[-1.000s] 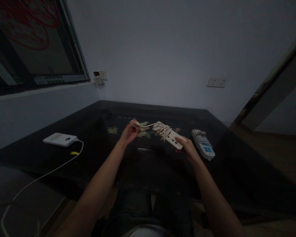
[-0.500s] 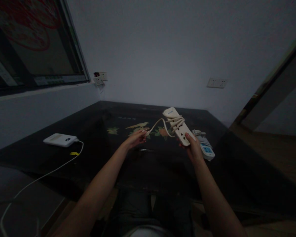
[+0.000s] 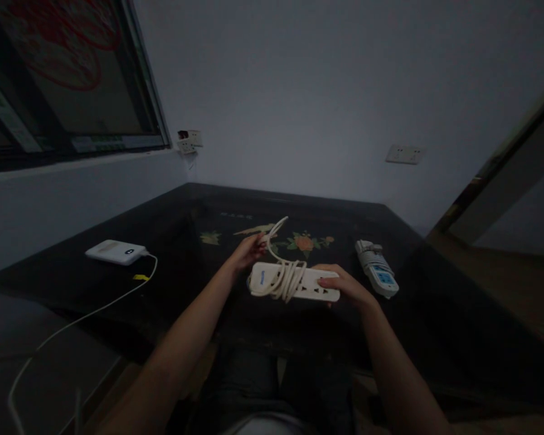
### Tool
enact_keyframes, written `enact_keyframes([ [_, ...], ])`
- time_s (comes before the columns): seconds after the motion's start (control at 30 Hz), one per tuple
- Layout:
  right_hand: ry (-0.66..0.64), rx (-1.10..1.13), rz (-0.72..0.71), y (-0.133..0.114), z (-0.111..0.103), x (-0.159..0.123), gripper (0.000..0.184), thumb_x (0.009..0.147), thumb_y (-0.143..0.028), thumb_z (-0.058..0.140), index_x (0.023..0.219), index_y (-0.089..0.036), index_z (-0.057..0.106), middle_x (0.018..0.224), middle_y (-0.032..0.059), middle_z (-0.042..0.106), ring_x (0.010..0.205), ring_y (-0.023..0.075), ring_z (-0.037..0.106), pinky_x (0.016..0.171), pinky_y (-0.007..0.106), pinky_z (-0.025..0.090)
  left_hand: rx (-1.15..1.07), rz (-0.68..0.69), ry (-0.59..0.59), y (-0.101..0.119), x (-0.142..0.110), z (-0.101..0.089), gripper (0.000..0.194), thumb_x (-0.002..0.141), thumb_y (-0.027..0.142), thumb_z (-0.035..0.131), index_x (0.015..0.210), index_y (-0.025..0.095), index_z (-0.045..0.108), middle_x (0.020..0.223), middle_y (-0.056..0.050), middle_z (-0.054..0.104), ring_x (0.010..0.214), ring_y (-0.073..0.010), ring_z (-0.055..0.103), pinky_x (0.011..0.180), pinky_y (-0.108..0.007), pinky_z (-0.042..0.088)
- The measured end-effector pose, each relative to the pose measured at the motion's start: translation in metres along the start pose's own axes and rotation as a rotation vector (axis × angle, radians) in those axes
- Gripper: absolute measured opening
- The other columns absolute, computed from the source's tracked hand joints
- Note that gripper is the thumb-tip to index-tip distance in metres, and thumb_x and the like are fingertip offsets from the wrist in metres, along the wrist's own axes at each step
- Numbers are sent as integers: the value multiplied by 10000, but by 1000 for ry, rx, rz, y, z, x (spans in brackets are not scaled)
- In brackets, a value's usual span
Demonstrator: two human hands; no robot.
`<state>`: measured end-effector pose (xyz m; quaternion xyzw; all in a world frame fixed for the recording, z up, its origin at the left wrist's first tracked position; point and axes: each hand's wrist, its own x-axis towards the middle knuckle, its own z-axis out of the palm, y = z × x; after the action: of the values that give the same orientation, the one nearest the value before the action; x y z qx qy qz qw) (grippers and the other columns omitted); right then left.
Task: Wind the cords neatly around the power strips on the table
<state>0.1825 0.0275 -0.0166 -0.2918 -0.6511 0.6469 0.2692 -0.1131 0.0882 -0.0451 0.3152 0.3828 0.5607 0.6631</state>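
Observation:
A white power strip [image 3: 310,285] lies nearly level above the dark table, its own cord [image 3: 284,281] wound several times round its middle. My right hand [image 3: 344,284] grips the strip's right end, thumb on top by the sockets. Left of it, my left hand [image 3: 248,251] is closed on the free part of the cord, which arches up and back down to the windings. Whether the plug sits inside those fingers is hidden. A second power strip [image 3: 377,269], white with blue socket panels and a grey-white cord wrapped round it, rests on the table to the right.
On the left of the black table [image 3: 236,202] lies a white power bank [image 3: 116,252] with a white cable [image 3: 90,315] running off the near edge. Wall sockets [image 3: 405,154] sit behind the table, and a window [image 3: 72,78] is at the left.
The power strip has swung from a steep slant to nearly level and come left and nearer to me. The cord between my hands now loops upward. My left hand stays closed on it.

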Motion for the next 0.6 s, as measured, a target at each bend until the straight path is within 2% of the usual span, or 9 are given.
enact_keyframes([
  [0.17,15,-108,33,-2,2,3,348,714,-392,702,940,-129,666,673,6,641,471,106,562,372,186,452,-217,159,19,25,-9,1,223,887,312,538,732,153,564,572,9,560,451,-72,507,506,-200,465],
  [0.3,147,-122,41,-2,3,6,337,758,-417,668,930,-128,658,614,-2,623,415,102,544,337,176,406,-306,247,-45,40,-20,2,308,909,413,476,736,169,551,527,52,452,428,-49,444,500,-173,437],
  [0.4,307,-65,1,0,2,9,337,746,-420,682,901,-121,662,577,0,619,397,103,525,334,185,399,-277,236,-95,43,-24,3,303,887,419,506,727,166,549,497,67,382,382,-40,365,445,-168,383],
  [0.6,618,30,-120,7,-10,15,383,707,-453,702,906,-131,642,605,13,648,409,117,545,333,196,382,-47,117,-224,31,-25,9,194,802,312,608,698,160,550,510,54,422,372,-35,319,425,-182,344],
])
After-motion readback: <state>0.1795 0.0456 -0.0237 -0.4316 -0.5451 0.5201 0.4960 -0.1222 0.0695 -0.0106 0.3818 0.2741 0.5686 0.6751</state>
